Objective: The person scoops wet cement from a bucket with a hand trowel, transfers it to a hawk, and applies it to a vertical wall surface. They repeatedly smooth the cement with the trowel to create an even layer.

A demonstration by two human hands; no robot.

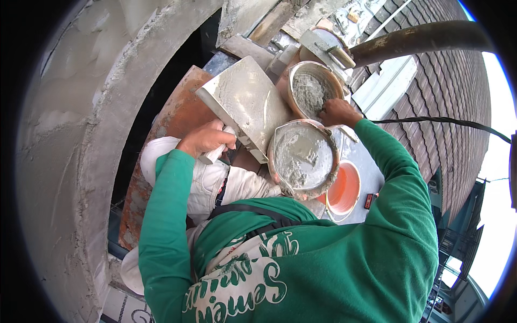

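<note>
My left hand (pixel 207 139) is closed around the pale round handle (pixel 215 155) of a plasterer's hawk. Its flat grey board (pixel 250 99) is tilted and smeared with thin mortar. My right hand (pixel 340 112) reaches over the near right rim of a bucket of grey mortar (pixel 309 94). Its fingers are curled down inside, and what they grip is hidden. Just nearer to me stands a second bucket (pixel 273 156), with wet, smoother grey mix in it.
An orange bucket (pixel 343 188) stands near my right side, with a small red and black object (pixel 370 201) beside it. A trowel (pixel 326 49) rests beyond the mortar. A rough plastered wall (pixel 81 161) rises at left; a thick pipe (pixel 420 42), a black cable (pixel 447 120) and roof tiles (pixel 447 81) lie right.
</note>
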